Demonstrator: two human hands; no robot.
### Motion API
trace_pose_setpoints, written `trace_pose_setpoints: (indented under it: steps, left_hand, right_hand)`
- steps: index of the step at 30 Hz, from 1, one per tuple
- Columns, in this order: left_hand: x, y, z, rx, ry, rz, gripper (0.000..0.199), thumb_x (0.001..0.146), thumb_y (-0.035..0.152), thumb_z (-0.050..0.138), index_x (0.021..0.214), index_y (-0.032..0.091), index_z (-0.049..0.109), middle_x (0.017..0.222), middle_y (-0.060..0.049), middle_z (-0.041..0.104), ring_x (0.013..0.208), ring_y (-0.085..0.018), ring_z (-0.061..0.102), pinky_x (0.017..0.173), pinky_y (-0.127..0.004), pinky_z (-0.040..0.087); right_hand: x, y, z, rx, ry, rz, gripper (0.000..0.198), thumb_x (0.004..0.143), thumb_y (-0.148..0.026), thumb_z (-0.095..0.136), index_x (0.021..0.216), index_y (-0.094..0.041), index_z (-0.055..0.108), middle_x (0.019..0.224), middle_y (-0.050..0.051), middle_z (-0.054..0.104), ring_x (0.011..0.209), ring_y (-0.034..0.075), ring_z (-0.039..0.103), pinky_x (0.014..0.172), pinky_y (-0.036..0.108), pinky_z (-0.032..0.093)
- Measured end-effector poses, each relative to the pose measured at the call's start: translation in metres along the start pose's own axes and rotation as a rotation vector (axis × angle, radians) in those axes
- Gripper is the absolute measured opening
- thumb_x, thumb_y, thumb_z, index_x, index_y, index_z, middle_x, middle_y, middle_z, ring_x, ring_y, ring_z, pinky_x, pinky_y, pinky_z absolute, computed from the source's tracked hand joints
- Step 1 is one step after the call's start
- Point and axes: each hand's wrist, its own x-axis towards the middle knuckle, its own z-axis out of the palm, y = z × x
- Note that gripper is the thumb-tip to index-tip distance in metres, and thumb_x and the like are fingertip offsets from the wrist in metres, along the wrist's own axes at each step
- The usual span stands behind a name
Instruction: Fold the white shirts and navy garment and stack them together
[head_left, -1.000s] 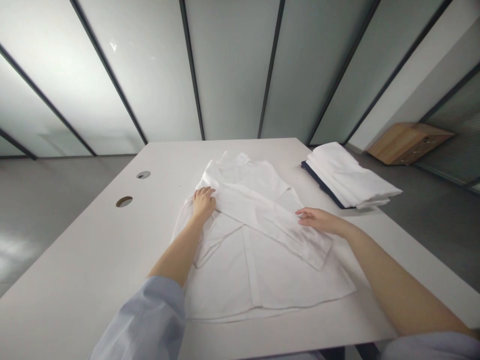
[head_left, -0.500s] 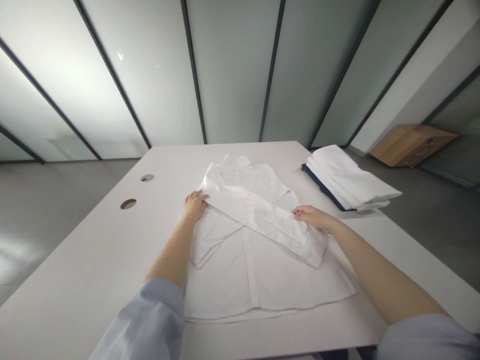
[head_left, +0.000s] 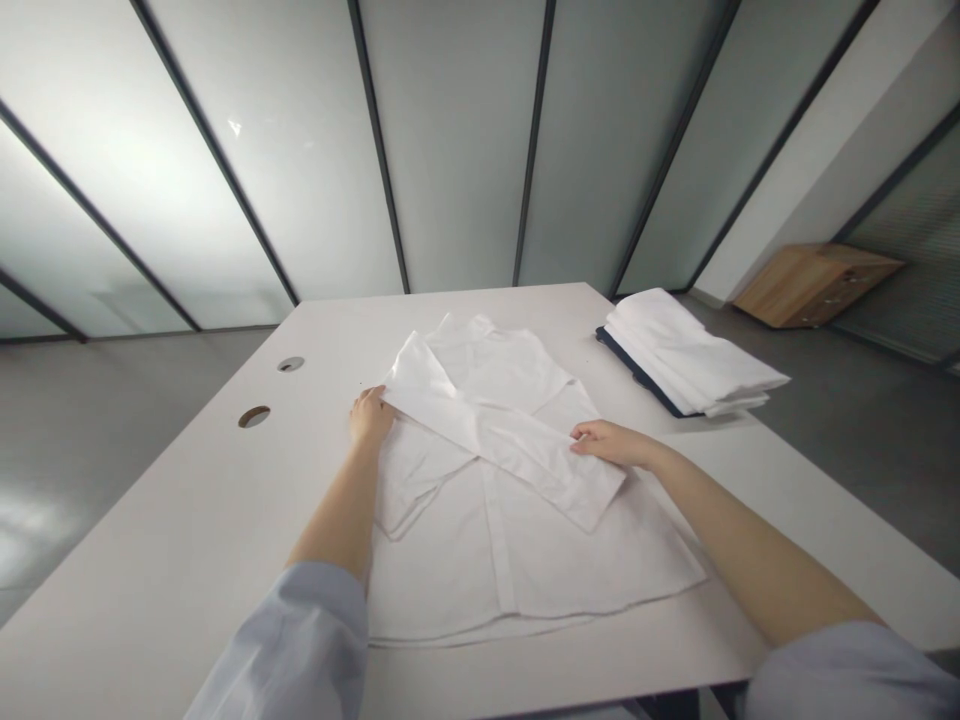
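A white shirt (head_left: 450,560) lies spread on the table, its collar at the far end and its front placket running toward me. Both sleeves are folded across the body and cross near the middle. At the shirt's left edge, my left hand (head_left: 370,416) is closed on the upper fold of the top sleeve (head_left: 517,440), lifting it slightly. My right hand (head_left: 613,443) pinches the same sleeve near its cuff end, on the right side. The fingertips of both hands are partly hidden by the cloth.
A stack of folded white cloth (head_left: 686,345) rests on a dark folded piece (head_left: 645,378) at the table's right edge. Two round holes pierce the white table (head_left: 187,540) on the left. A wooden cabinet (head_left: 802,285) stands on the floor beyond, near frosted glass panels (head_left: 450,150).
My left hand has moved left, pulling the sleeve's fold outward past the shirt's side. My right hand and the cuff end have shifted slightly left too. The view has turned a little.
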Motion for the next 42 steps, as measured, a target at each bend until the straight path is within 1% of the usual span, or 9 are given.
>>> trace_pose_setpoints:
  steps: [4,7,11,15,21,26,31,35,42]
  left_hand:
    - [0.001,0.003,-0.003,-0.114,-0.021,-0.046,0.043,0.084,0.019,0.037,0.115,0.02,0.067,0.126,-0.007,0.065,0.118,-0.024,0.058,0.097,-0.035,0.045]
    - [0.0,0.009,-0.007,-0.132,-0.066,-0.118,0.041,0.09,0.027,0.031,0.106,0.02,0.069,0.116,-0.01,0.069,0.113,-0.027,0.061,0.089,-0.037,0.048]
    - [0.006,0.014,-0.01,-0.052,-0.059,-0.133,0.043,0.09,0.039,0.039,0.123,0.018,0.057,0.122,-0.015,0.065,0.113,-0.028,0.06,0.091,-0.039,0.047]
    - [0.032,0.018,-0.009,0.066,-0.123,-0.062,0.047,0.087,0.038,0.047,0.13,0.02,0.051,0.13,-0.015,0.059,0.119,-0.029,0.057,0.097,-0.04,0.045]
    - [0.085,0.032,0.003,0.126,-0.182,-0.025,0.05,0.089,0.039,0.047,0.134,0.019,0.049,0.133,-0.014,0.059,0.121,-0.026,0.056,0.098,-0.037,0.044]
    - [0.116,0.042,0.018,0.136,-0.173,-0.034,0.05,0.096,0.047,0.029,0.118,0.016,0.062,0.121,-0.016,0.066,0.115,-0.028,0.06,0.092,-0.038,0.047]
    - [0.132,0.041,0.024,0.246,-0.156,0.026,0.048,0.096,0.039,0.029,0.112,0.016,0.067,0.115,-0.016,0.069,0.109,-0.028,0.063,0.089,-0.037,0.048]
    - [0.14,0.034,0.022,0.271,-0.127,-0.044,0.05,0.097,0.035,0.025,0.116,0.014,0.066,0.116,-0.019,0.068,0.109,-0.031,0.063,0.088,-0.041,0.049]
    - [0.145,0.028,0.025,0.307,-0.126,-0.114,0.045,0.093,0.037,0.036,0.115,0.013,0.067,0.115,-0.022,0.067,0.109,-0.034,0.063,0.087,-0.045,0.049]
  right_hand:
    - [-0.005,0.001,-0.007,-0.131,-0.152,0.0,0.025,0.068,-0.043,0.066,0.072,-0.019,0.059,0.057,-0.002,0.056,0.053,0.013,0.047,0.051,0.025,0.033]
    - [0.001,0.004,-0.018,-0.19,-0.137,-0.006,0.024,0.071,-0.042,0.065,0.078,-0.019,0.063,0.058,-0.001,0.058,0.054,0.014,0.05,0.054,0.026,0.037]
    - [0.028,0.007,-0.03,-0.216,0.171,-0.079,0.029,0.078,-0.039,0.062,0.098,-0.018,0.067,0.081,0.005,0.069,0.072,0.019,0.062,0.066,0.028,0.046]
    - [0.068,0.008,-0.025,-0.281,0.452,-0.216,0.023,0.083,-0.028,0.057,0.1,-0.019,0.068,0.105,0.01,0.07,0.094,0.022,0.064,0.081,0.03,0.048]
    - [0.097,0.022,-0.009,-0.412,0.655,-0.312,0.018,0.082,-0.023,0.053,0.089,-0.019,0.07,0.095,0.009,0.069,0.092,0.022,0.061,0.085,0.033,0.046]
    - [0.092,0.026,-0.007,-0.424,0.645,-0.345,0.019,0.083,-0.025,0.051,0.087,-0.019,0.069,0.095,0.008,0.067,0.094,0.023,0.059,0.088,0.033,0.044]
    - [0.089,0.023,-0.007,-0.381,0.603,-0.299,0.02,0.083,-0.026,0.051,0.087,-0.021,0.069,0.096,0.008,0.067,0.095,0.024,0.057,0.089,0.035,0.043]
    - [0.089,0.023,-0.007,-0.357,0.589,-0.301,0.02,0.083,-0.028,0.05,0.086,-0.021,0.068,0.095,0.008,0.067,0.094,0.024,0.057,0.089,0.036,0.043]
    - [0.085,0.022,-0.008,-0.341,0.578,-0.338,0.021,0.083,-0.028,0.048,0.086,-0.021,0.067,0.093,0.009,0.066,0.093,0.024,0.057,0.088,0.036,0.042]
